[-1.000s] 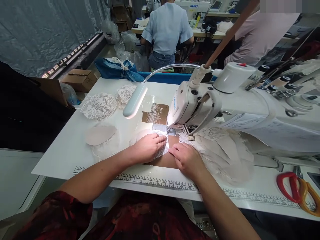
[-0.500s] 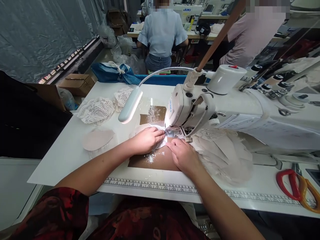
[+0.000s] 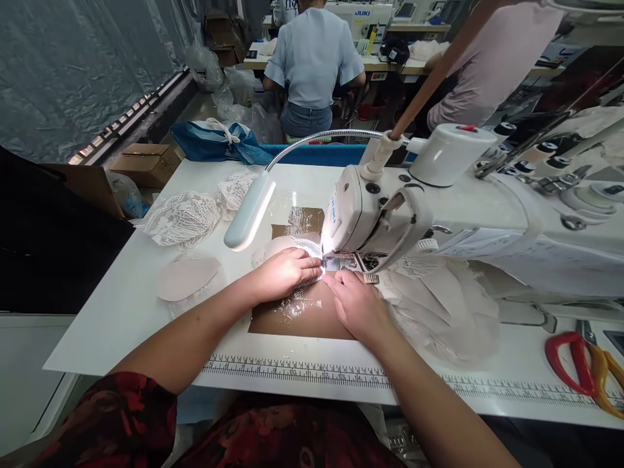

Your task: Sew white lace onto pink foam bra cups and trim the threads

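So both hands are down flat at the needle end of the big white industrial sewing machine [image 3: 439, 208]. The left hand [image 3: 285, 273] lies palm-down on a small cream fabric piece with a white lace edge [image 3: 288, 247]. Its fingers are stretched out and close together, pressing rather than pinching, with the tips just beside the presser foot. Most of the piece pokes out beyond the knuckles, toward the far side of the table. A bright bit of the lace also shows right under the fingertips, where the light hits.

The right hand [image 3: 358, 305] is just beside the left, also laid open and flat. Its fingers point up at the foot and the tips nearly meet the left ones. I can't tell how much of the piece sits under it.

Both hands rest over a shiny brown taped patch [image 3: 297, 320] on the white table [image 3: 121, 318]. A printed ruler strip [image 3: 302, 372] runs along the near edge.

The slim white gooseneck lamp [image 3: 248, 211] hangs above and left of the left hand, lighting the spot. A loose heap of cream cup-shaped pieces [image 3: 439, 305] sits to the right, touching the right hand's side. Off to the left, well apart, are a flat beige oval pad [image 3: 188, 276] and some white lace pieces [image 3: 182, 218]. Red and orange-handled scissors [image 3: 580, 364] lie at the far right.

A person in a light blue top [image 3: 314, 55] sits with their back turned at another table.
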### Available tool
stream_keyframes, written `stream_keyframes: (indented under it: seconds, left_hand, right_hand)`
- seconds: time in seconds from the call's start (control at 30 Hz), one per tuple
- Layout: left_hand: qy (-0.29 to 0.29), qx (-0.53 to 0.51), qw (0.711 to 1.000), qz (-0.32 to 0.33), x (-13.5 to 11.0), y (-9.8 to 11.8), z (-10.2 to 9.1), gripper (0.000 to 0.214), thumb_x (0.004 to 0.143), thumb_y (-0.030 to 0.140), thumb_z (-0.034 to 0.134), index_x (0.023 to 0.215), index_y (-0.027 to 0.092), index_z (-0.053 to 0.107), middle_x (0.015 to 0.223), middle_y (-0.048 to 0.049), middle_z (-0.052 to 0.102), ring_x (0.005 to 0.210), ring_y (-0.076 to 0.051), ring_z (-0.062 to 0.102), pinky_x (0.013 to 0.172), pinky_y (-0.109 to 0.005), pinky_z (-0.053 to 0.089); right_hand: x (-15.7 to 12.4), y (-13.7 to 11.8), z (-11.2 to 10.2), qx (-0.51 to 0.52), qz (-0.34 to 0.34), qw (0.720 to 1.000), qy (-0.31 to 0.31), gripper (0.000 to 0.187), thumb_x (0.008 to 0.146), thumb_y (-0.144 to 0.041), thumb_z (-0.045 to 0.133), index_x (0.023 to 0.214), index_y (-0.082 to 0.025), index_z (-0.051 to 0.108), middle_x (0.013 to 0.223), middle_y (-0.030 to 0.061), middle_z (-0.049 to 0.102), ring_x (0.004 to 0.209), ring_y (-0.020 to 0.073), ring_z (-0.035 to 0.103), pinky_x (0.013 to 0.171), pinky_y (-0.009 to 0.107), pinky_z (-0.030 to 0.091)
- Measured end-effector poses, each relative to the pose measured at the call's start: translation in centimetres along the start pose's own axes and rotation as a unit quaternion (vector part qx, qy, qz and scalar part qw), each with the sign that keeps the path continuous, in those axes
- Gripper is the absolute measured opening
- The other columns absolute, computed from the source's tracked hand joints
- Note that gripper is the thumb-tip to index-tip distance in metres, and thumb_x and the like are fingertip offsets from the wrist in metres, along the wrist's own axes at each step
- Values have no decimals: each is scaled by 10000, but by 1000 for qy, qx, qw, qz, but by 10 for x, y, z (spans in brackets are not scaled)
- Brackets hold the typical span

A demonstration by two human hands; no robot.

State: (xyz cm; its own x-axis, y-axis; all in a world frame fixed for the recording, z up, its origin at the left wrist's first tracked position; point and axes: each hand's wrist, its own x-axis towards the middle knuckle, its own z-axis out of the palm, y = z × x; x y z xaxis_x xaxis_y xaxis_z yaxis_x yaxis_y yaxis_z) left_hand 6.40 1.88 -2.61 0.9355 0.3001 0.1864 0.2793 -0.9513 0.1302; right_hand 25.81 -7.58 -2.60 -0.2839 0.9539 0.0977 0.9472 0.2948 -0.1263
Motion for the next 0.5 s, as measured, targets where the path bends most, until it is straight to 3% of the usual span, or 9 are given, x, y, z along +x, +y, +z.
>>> stream_keyframes:
  seconds: [0.2,0.5]
  left_hand:
    - [11,0,999,-31,4,-9,1,383,876,120,492,1246,146,591,1270,-97,610,1019,-236,537,870,-373,451]
    - [34,10,999,-41,4,-14,5,384,882,127,470,1251,148,575,1196,-112,637,1020,-238,557,858,-382,459]
  right_hand:
    - [3,-3,-2,10,45,999,-7,454,804,-74,477,1180,-284,620,929,45,617,690,173,460,534,312,233]
    - [-1,2,1,35,19,999,22,447,808,-66,433,1155,-247,648,907,43,617,669,163,446,563,299,277]
